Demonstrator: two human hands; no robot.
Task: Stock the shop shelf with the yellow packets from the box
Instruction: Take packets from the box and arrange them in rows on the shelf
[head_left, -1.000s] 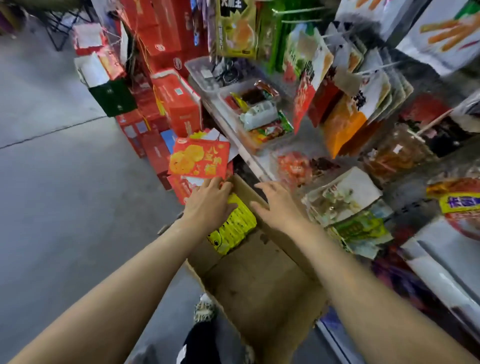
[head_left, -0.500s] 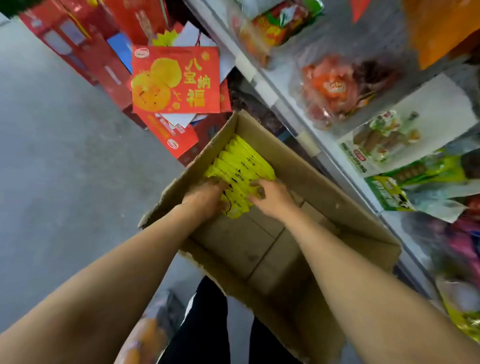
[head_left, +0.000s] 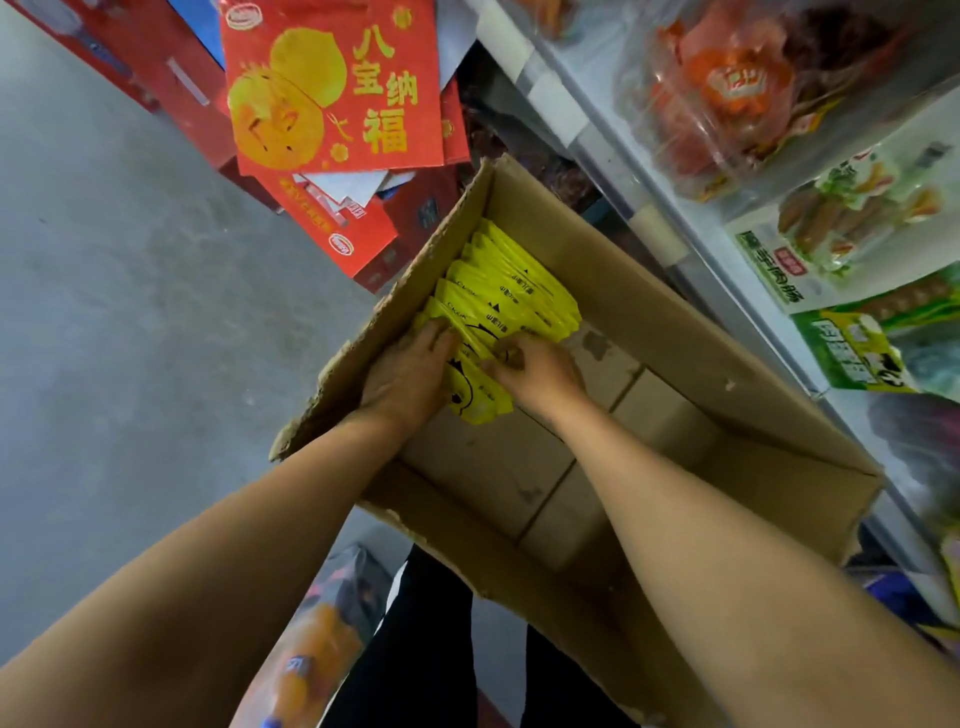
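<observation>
In the far-left corner of the cardboard box (head_left: 675, 332), yellow packets (head_left: 511, 291) stood in a row. Left hand (head_left: 410, 371) & right hand (head_left: 540, 369) each had a grip clenched on the nearest pkt. Shop shelf (head_left: 644, 208) ran along the right.

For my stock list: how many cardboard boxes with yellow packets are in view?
1. The cardboard box stands on the floor beside the shelf, yellow packets at its far end.

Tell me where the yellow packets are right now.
In the head view, the yellow packets stand stacked at the far left end of the cardboard box, with the left hand and right hand gripping the nearest ones.
</observation>
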